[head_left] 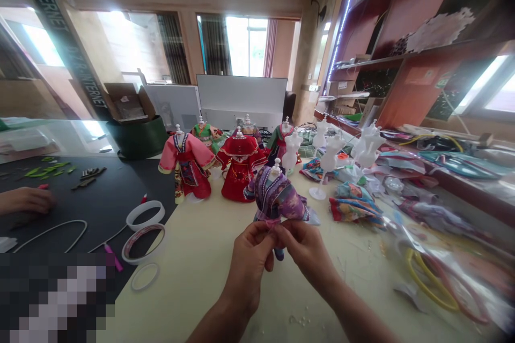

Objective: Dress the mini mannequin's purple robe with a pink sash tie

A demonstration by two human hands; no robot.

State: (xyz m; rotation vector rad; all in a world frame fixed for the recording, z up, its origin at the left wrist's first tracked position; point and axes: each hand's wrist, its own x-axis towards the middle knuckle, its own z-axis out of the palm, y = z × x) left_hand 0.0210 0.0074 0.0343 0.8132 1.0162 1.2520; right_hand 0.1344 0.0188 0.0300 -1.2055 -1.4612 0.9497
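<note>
A small doll mannequin wearing a purple patterned robe [277,193] stands in front of me on the pale table. At its waist is a strip of pink ribbon [273,222], pinched between the closed fingers of my left hand [250,249] and my right hand [302,242]. The two hands nearly touch each other, fingertips together at the ribbon. The lower part of the robe is mostly hidden behind them. Just behind stand a mannequin in a red dress [238,174] and one in a pink-sleeved robe [188,163].
Several bare white mannequins [332,154] stand at the right, near folded colourful cloth [356,203] and yellow-handled scissors [428,281]. Tape rolls [142,244] lie at the left. Another person's hand [30,202] rests on the dark mat [108,187].
</note>
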